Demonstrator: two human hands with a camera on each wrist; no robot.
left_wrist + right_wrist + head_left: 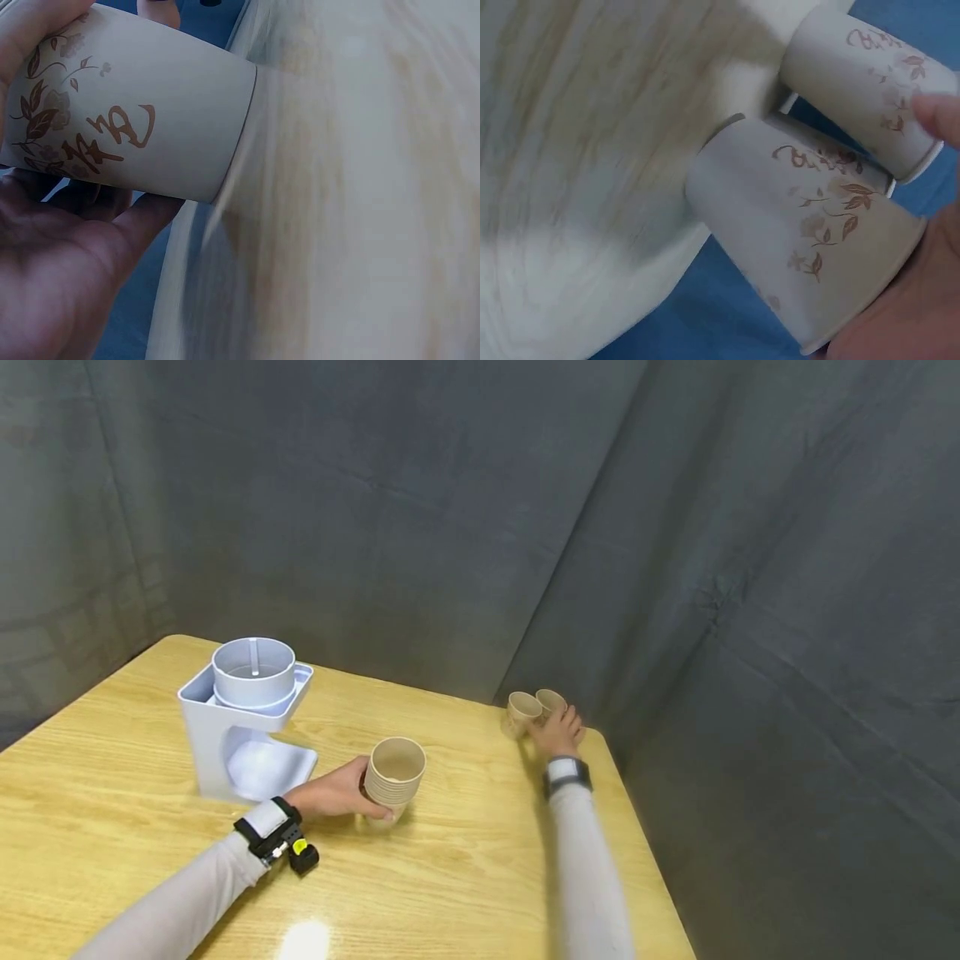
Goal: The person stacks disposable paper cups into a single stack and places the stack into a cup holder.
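My left hand [341, 789] grips a stack of nested tan paper cups [395, 768] close over the table. In the left wrist view the outer cup [180, 105] shows brown writing and leaf prints, with my fingers around its upper part. My right hand [557, 732] is at the table's far right corner beside two upright paper cups [522, 707]. Three cups appear in the right wrist view: a near cup [795, 225] against the palm, one partly hidden behind it, and another cup [862, 86] overlapped by a digit. Whether this hand grips a cup I cannot tell.
A pale grey-white stand with a round bowl [253, 693] on top is left of my left hand. The wooden table [450, 877] ends near the cups on the right. Dark cloth [390, 527] hangs behind and along the right side.
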